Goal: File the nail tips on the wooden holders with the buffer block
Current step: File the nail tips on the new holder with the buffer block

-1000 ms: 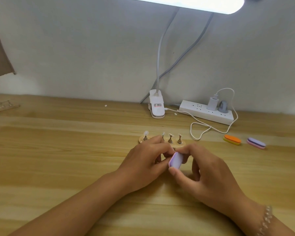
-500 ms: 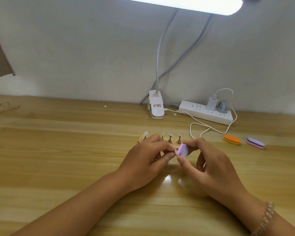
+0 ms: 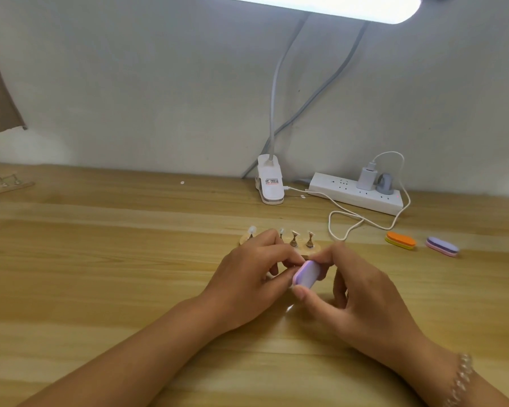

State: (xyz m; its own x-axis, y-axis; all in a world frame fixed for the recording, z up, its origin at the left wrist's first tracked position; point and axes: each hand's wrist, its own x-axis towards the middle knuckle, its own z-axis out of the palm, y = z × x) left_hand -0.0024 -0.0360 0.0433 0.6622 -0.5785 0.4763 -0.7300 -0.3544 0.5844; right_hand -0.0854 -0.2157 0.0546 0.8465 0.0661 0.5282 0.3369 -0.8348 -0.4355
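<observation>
Pinching what seems a nail tip, hidden behind its curled fingers, a person's left hand (image 3: 247,277) meets the lilac buffer block (image 3: 304,274), which the right hand (image 3: 362,295) clamps between thumb and fingers at mid-frame. A heavy stroke could flick the small piece loose or topple the wooden holder (image 3: 302,251) just behind, whose pegs carry pale nail tips (image 3: 252,230) upright. Two spare buffers (image 3: 400,240) lie on the desk (image 3: 100,274) at right.
</observation>
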